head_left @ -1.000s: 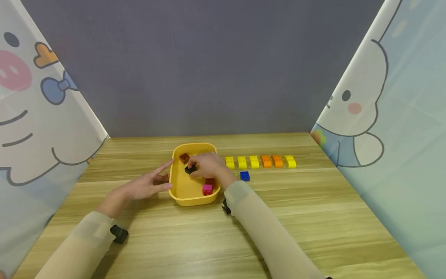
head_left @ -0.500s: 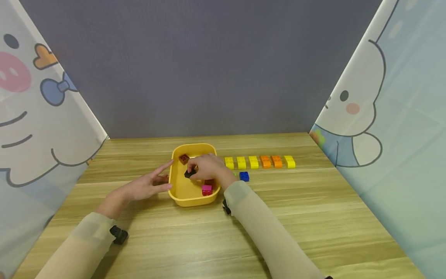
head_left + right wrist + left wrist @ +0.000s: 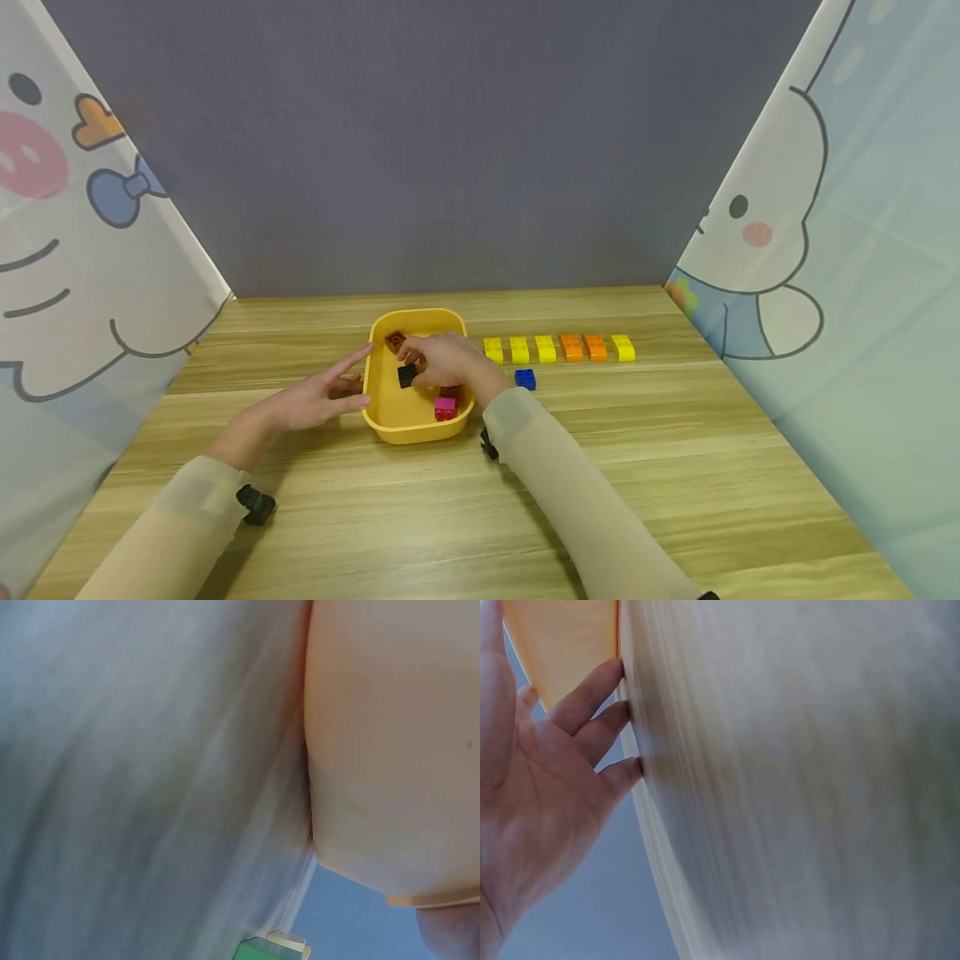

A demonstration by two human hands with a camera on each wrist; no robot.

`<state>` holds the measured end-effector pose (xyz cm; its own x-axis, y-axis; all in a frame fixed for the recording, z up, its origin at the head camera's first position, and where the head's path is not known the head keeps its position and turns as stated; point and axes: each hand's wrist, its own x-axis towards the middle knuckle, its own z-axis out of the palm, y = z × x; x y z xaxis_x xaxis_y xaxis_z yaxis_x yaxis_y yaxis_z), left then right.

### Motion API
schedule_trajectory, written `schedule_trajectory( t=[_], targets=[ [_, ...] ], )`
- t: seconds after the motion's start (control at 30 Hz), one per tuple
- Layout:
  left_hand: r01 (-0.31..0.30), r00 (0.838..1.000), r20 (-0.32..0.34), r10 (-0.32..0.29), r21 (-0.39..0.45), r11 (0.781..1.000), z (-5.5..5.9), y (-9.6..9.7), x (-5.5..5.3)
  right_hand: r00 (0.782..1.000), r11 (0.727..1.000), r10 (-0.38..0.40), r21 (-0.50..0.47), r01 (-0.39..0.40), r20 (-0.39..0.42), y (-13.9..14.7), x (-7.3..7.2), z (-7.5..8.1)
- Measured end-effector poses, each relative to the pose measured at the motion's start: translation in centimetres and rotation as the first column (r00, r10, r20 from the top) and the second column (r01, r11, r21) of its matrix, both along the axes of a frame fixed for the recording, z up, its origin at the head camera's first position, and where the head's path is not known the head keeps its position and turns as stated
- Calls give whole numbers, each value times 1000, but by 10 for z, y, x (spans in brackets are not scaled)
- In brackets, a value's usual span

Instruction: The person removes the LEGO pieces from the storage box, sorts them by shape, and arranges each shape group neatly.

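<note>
My left hand [image 3: 311, 402] rests its fingertips against the left side of a yellow plastic bin [image 3: 390, 412], fingers spread. The left wrist view shows these fingers [image 3: 592, 694] extended along the bin's wall [image 3: 566, 637]. Inside the bin, my right hand [image 3: 450, 360] reaches down with bent fingers beside a black toy brick [image 3: 407, 376], whose studs face up. I cannot tell whether the fingers grip anything. A brown brick [image 3: 395, 341] lies in the far left corner, while a magenta brick [image 3: 445, 408] and a dark red one [image 3: 450, 392] lie near the right wall.
To the bin's right, several yellow bricks [image 3: 519, 350] and two orange bricks [image 3: 583, 347] form a row. A blue brick [image 3: 525, 379] lies in front of it. The right wrist view shows a green brick [image 3: 266, 950] beyond the bin. A grey panel [image 3: 450, 167] stands behind the table.
The black brick, pinched and tilted in my right fingers before, now sits flatter with its studs showing. My right fingertips have shifted slightly off it. The left hand stays put.
</note>
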<state>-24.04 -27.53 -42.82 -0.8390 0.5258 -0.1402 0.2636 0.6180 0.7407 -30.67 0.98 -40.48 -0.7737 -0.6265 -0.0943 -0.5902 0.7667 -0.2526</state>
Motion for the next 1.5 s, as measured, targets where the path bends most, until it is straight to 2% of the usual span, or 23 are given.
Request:
schedule_trajectory(
  t=[0.23, 0.4, 0.57, 0.77, 1.0, 1.1, 1.23, 1.5],
  targets=[
    [-9, 1000, 17, 9, -2, 1000, -1, -1, 0, 1000, 1000, 3, 28, -3, -3, -1, -1, -2],
    [-15, 1000, 19, 15, -7, 1000, -2, -1, 1, 1000, 998, 7, -66, -6, 14, 2, 0, -2],
    [-15, 1000, -3, 15, -26, 1000, -2, 0, 0, 998, 980, 14, -198, -2, 61, 5, -3, 1],
    [-3, 1000, -22, 2, -31, 1000, 2, 2, 1, 988, 921, 40, -390, 21, 148, 10, -5, 6],
    [6, 1000, -26, -6, -30, 1000, 4, 4, 0, 989, 834, 84, -551, 0, 126, 27, -4, 12],
    [-4, 1000, -30, 3, -36, 999, 3, 3, -1, 986, 808, 84, -589, 18, 146, 40, 1, 16],
    [-18, 999, -29, 17, -37, 999, 2, 2, -1, 982, 786, 72, -616, 51, 174, 64, 8, 17],
    [6, 999, -33, -6, -12, 1000, 2, 1, 0, 979, 741, 55, -665, 91, 196, 115, 26, 10]
  ],
)
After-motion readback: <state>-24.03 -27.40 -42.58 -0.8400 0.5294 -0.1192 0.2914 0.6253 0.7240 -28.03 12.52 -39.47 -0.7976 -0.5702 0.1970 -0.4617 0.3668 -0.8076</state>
